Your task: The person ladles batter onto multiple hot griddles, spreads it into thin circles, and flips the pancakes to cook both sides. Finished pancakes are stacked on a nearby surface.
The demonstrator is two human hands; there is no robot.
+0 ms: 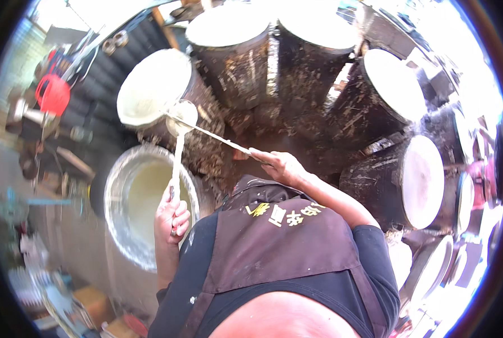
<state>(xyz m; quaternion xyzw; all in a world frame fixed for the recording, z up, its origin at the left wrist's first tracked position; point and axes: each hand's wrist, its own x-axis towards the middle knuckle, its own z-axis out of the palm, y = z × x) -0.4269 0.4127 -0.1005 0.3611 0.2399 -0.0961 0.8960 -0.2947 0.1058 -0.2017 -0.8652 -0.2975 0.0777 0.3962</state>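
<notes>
Head camera view gives me two bare hands with two long tools in front of the body. I see the left hand [171,217] closed around the lower end of a pale, coated ladle [178,155]. Its long axis goes away from the person, almost straight up the view, with a very small lean to the right. The round head is at the far end, in front of the near rim of a dark barrel [202,104] with white content; I cannot tell if they touch. The right hand [282,168] has its fingers closed on the near end of a thin stick [220,139]. This stick points away and to the left, in a slant, and its far end meets the ladle's head. Below the ladle's head, beside the left hand, stands a metal tub [112,208] with pale liquid. About writing, I find large characters [291,216], yellow and white, slanting across the chest of the brown apron [279,248].
</notes>
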